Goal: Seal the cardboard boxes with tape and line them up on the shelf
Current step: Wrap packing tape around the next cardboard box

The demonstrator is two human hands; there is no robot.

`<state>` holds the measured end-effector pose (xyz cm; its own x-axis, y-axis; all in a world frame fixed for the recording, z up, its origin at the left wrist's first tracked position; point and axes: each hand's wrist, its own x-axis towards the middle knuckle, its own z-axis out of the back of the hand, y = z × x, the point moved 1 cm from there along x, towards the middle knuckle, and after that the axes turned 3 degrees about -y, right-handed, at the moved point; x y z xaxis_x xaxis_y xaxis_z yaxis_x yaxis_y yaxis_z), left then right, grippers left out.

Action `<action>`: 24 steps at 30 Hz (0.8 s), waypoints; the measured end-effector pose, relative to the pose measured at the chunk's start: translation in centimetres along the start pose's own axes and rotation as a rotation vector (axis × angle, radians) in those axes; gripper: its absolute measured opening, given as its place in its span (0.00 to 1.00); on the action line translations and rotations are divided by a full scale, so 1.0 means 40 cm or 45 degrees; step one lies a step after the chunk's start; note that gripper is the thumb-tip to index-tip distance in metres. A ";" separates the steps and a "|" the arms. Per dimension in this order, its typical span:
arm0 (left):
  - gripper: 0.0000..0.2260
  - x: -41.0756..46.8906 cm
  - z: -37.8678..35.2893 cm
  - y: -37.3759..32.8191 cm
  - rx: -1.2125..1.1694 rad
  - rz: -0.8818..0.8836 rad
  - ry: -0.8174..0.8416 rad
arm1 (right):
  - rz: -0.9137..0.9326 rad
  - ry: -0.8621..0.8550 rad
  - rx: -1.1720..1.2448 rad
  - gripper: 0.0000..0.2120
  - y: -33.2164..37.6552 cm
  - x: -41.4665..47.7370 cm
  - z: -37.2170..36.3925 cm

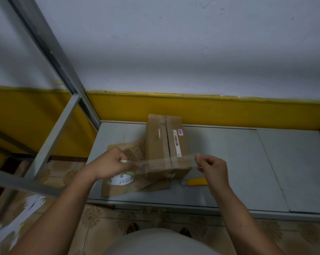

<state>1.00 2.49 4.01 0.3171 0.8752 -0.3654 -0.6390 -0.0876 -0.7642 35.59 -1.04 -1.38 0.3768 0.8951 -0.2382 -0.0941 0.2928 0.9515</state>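
The left grip (107, 163) is clamped on the tape roll (121, 180), the right grip (211, 169) pinches the tape strip (161, 161), stretched between them over the near end of the cardboard box (164, 140) on the shelf (238, 162)

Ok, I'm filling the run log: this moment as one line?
left hand grips tape roll | right hand pinches tape strip | strip stretched over cardboard box near end

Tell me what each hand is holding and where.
Left hand grips the tape roll at its top; right hand pinches the free end of the clear strip.
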 end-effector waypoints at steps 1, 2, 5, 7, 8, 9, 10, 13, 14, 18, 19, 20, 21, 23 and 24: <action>0.29 0.006 0.001 -0.001 0.120 0.060 -0.004 | -0.013 -0.006 -0.015 0.08 -0.012 0.004 0.004; 0.30 0.012 0.002 -0.004 0.216 0.118 -0.020 | -0.038 -0.016 -0.013 0.08 -0.024 0.007 0.006; 0.32 0.039 -0.004 -0.006 0.381 0.220 -0.075 | -0.127 -0.055 0.030 0.08 -0.050 0.017 0.011; 0.32 0.056 -0.009 -0.004 0.391 0.241 -0.068 | -0.166 -0.060 0.046 0.07 -0.066 0.023 0.013; 0.31 0.063 -0.011 -0.003 0.378 0.245 -0.054 | -0.181 -0.061 0.042 0.07 -0.075 0.024 0.014; 0.30 0.067 -0.013 -0.004 0.365 0.244 -0.038 | -0.196 -0.062 0.038 0.07 -0.084 0.025 0.016; 0.30 0.071 -0.015 -0.004 0.358 0.240 -0.023 | -0.209 -0.061 0.039 0.07 -0.092 0.025 0.018; 0.30 0.084 -0.024 0.006 0.337 0.234 0.002 | -0.228 -0.066 0.039 0.06 -0.107 0.027 0.021; 0.30 0.089 -0.027 0.010 0.333 0.238 0.002 | -0.225 -0.067 0.030 0.06 -0.109 0.028 0.022; 0.31 0.111 -0.037 0.031 0.340 0.259 0.019 | -0.246 -0.061 -0.007 0.06 -0.126 0.034 0.021; 0.31 0.115 -0.039 0.035 0.339 0.255 0.030 | -0.262 -0.060 -0.008 0.06 -0.132 0.033 0.019; 0.31 0.118 -0.040 0.039 0.340 0.248 0.040 | -0.275 -0.057 -0.005 0.05 -0.136 0.032 0.017; 0.31 0.119 -0.041 0.045 0.339 0.242 0.049 | -0.289 -0.049 0.001 0.06 -0.141 0.031 0.012; 0.31 0.118 -0.045 0.062 0.327 0.243 0.070 | -0.310 -0.003 -0.015 0.07 -0.151 0.025 0.002; 0.31 0.118 -0.048 0.071 0.319 0.234 0.079 | -0.311 0.024 -0.030 0.08 -0.154 0.021 -0.003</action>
<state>2.04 5.43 -0.91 0.2177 0.8242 -0.5228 -0.8399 -0.1146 -0.5304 36.35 -2.07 -7.48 0.3739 0.8026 -0.4648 -0.0238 0.5092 0.8603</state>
